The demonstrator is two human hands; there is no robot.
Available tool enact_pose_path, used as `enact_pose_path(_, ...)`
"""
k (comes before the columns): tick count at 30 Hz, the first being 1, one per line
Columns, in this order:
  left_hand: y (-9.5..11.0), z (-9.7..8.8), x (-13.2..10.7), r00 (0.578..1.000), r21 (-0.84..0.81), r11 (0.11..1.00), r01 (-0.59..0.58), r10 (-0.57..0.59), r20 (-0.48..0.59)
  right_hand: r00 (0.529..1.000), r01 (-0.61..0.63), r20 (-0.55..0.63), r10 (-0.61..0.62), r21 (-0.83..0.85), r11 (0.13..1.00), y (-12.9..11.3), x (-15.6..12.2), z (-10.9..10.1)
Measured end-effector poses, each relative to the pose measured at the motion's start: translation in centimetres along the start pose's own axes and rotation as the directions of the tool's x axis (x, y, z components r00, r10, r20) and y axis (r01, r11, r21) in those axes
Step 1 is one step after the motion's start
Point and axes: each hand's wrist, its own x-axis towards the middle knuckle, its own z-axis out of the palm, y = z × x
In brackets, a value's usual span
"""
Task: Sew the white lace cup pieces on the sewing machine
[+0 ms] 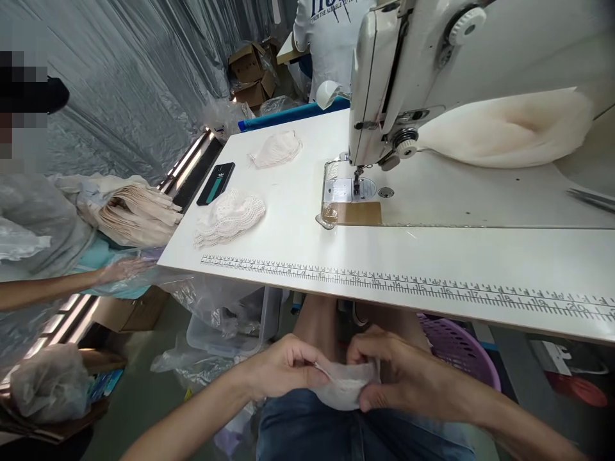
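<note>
A small white fabric cup [342, 392], curved like a bra cup, is held above my lap below the table's front edge. My left hand [291, 368] pinches its left edge between thumb and fingers. On the other side, my right hand [391, 370] grips the right end, fingers curled over the top and thumb underneath. Up on the table [288, 230] lie a stack of white lacy cup pieces [230, 218] and a single pale piece [276, 149]. The sewing machine [379, 89] stands over them to the right, its needle area bare of fabric.
A dark phone [216, 184] lies near the table's left edge. Pale fabric [509, 128] sits behind the machine arm, with scissors [593, 198] at far right. Another person's arm [62, 287] reaches in from the left. Below are a clear bin [269, 320] and purple basket [461, 352].
</note>
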Motion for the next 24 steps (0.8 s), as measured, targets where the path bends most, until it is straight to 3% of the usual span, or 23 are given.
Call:
enact_pose_path(5,-0.3,-1.0,-0.4,0.999,0.025,1.0,0.001,-0.001,-0.037,0.992,0.128,0.014,-0.127,-0.039,0.991,0.2,0.5,0.3)
enact_pose_path(9,0.9,-0.7,-0.1,1.0,0.158,0.987,-0.019,0.015,0.027,0.993,0.116,0.029,-0.114,-0.073,0.991,-0.1,1.0,0.6)
enact_pose_path(14,1.9,0.1,0.6,0.999,0.32,0.947,-0.024,0.032,-0.02,0.993,0.112,0.022,-0.112,0.008,0.994,0.0,1.3,0.3)
enact_pose_path(19,1.4,-0.3,0.7,0.999,0.217,0.975,0.05,-0.045,-0.026,0.987,0.084,0.123,-0.105,0.163,0.983,0.4,0.6,-0.5)
enact_pose_path(24,0.7,-1.0,0.4,0.992,0.122,0.985,0.122,-0.117,-0.048,0.991,0.059,0.11,-0.08,0.182,0.982,0.7,0.4,-0.7)
